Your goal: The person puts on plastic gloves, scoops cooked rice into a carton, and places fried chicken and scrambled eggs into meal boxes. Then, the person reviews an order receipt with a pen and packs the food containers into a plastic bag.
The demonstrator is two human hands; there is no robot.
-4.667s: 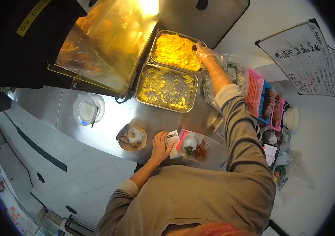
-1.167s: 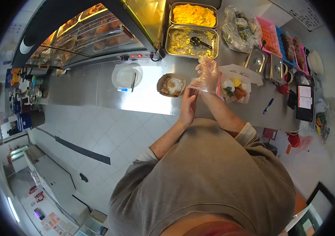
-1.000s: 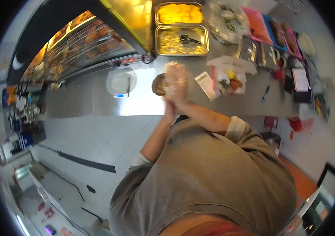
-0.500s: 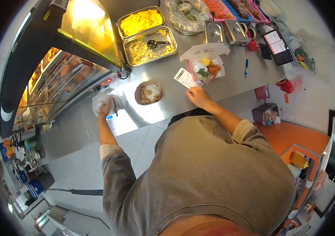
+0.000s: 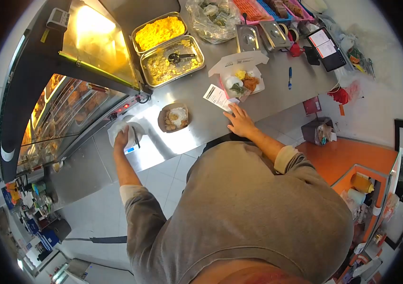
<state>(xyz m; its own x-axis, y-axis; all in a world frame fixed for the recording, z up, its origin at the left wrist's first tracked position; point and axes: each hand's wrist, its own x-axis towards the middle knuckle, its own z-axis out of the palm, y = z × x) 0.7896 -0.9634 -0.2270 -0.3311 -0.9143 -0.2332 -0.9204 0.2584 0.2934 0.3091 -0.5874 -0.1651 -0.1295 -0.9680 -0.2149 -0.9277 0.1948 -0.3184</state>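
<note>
My left hand [image 5: 122, 137] is closed on a crumpled, translucent white plastic bag [image 5: 114, 128] at the counter's left front. A thin dark utensil [image 5: 136, 136] and a small blue-and-white item [image 5: 132, 149] lie beside that hand. With its fingers spread, my right hand [image 5: 241, 121] rests near the front edge, fingertips by the lower end of a printed paper slip [image 5: 216, 96]. Just beyond is an open takeaway box [image 5: 258, 71] with rice, yellow food, greens and orange-brown food. Between my hands sits a small brown paper tray [image 5: 163, 119] holding rice and brown pieces.
Two metal trays stand at the back: one full of yellow food [image 5: 159, 32], one partly emptied [image 5: 151, 81] with a black spoon [image 5: 177, 57]. A lit food warmer [image 5: 98, 66] borders the left. A blue pen [image 5: 290, 78] and a tablet [image 5: 328, 49] lie right.
My right hand has opened from a closed shape, its fingers now spread beside the slip. My left hand stays at the bag, which looks more spread out. The view has shifted slightly.
</note>
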